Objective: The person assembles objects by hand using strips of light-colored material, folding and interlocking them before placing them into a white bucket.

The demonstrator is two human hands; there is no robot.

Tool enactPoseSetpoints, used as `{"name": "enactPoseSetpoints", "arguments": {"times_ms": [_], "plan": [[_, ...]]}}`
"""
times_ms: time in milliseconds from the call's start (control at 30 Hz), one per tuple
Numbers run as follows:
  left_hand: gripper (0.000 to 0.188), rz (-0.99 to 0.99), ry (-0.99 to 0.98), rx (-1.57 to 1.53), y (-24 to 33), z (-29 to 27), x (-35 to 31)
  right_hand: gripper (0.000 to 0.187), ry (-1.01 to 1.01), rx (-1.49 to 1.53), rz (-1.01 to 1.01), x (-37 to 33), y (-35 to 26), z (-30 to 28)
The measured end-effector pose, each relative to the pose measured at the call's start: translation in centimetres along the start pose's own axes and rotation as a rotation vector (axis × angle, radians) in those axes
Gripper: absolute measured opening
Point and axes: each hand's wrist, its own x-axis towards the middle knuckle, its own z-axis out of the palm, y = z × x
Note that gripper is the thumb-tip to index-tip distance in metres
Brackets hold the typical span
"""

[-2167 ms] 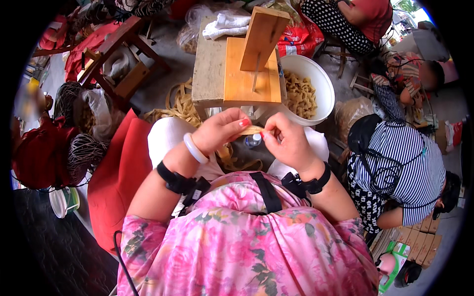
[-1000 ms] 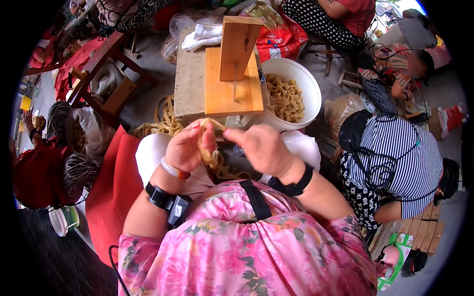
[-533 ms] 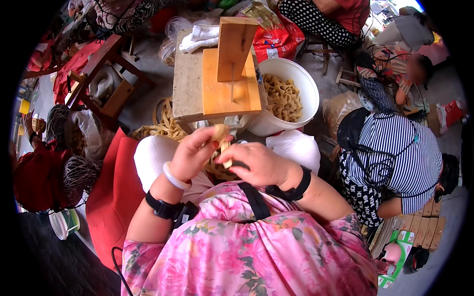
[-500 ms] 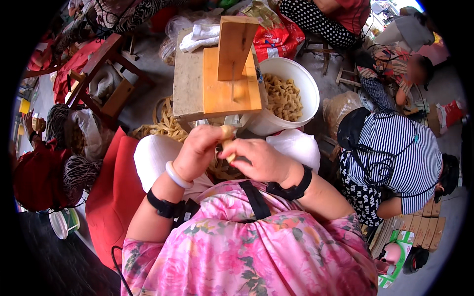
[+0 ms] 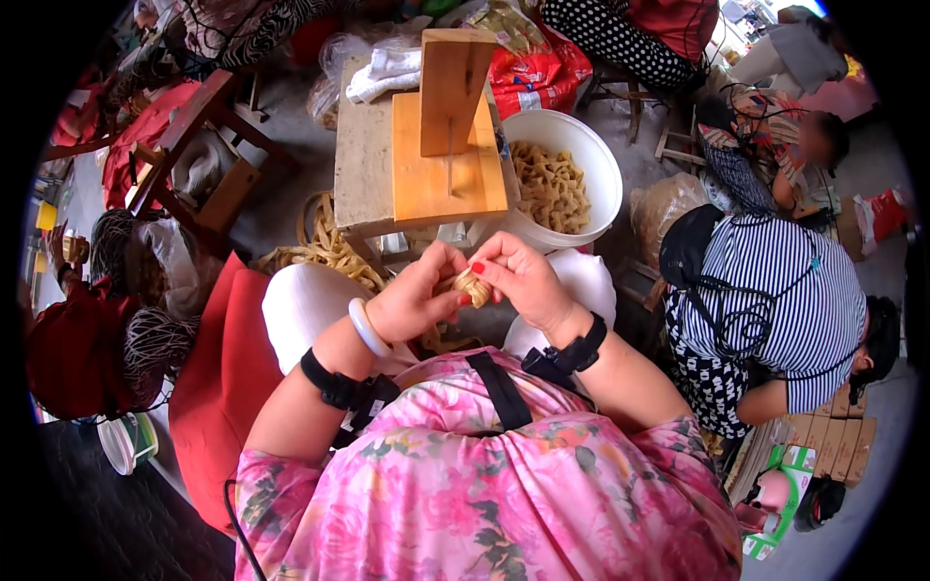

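Between my hands, above my lap, is a small tan knot (image 5: pixel 474 289) that looks wound from a flat, pale strip. My left hand (image 5: pixel 422 290) has its fingers closed around the knot from the left. From the right, the thumb and fingers of my right hand (image 5: pixel 525 279) pinch its upper side; red nail polish shows. Just beyond my hands stands a worn wooden table (image 5: pixel 363 184). It carries an orange-brown board (image 5: pixel 412 155) with an upright wooden block (image 5: pixel 453 82) and a thin upright pin.
A white bucket (image 5: pixel 610 184) holding many similar tan knots stands right of the table. Long tan strips (image 5: pixel 325 242) lie at its left. A white cloth (image 5: pixel 386 76) rests on the table's far end. A person in a striped shirt (image 5: pixel 775 300) sits close on my right.
My right hand has moved up and turned, its fingertips now on top of the knot. The left hand has shifted slightly right and down, and the knot shows more fully.
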Motion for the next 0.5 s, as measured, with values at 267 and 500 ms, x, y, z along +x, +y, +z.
{"name": "enactPoseSetpoints", "arguments": {"times_ms": [267,500], "plan": [[0.030,0.578,0.259,1.035,0.4,0.1,-0.2,0.017,-0.034,-0.171,0.112,-0.1,-2.2,0.6],[0.018,-0.032,0.111,-0.201,-2.6,-1.5,0.6,0.026,0.210,-0.962,-0.431,0.6,-2.1,1.9]]}}
